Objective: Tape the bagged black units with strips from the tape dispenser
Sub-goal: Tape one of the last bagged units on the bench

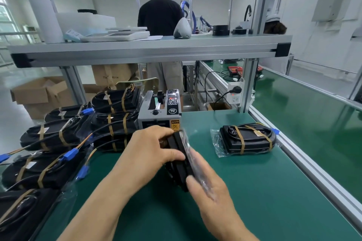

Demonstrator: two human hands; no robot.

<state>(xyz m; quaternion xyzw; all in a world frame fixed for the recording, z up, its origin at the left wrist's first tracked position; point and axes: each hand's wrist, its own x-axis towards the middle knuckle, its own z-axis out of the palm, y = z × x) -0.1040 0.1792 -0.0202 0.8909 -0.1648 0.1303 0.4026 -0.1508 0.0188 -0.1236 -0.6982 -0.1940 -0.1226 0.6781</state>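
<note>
Fingers [156, 132] of the left hand [148, 152] curl over the top of the unit [177, 164], with the thumb clamped on its side. The unit, in its clear bag, is held on edge just in front of the dispenser [158, 111]; I cannot tell if it touches the mat [254, 191]. The right hand [213, 191] grips the unit's near end, thumb on the black edge and fingers, blurred, along the bag's other side. 1 taped unit [246, 141] lies flat to the right, well apart. A pile [115, 115] of taped units sits left of the dispenser, with blue plugs [71, 153] trailing. A person [160, 15] stands beyond the shelf [148, 49], back turned.
</note>
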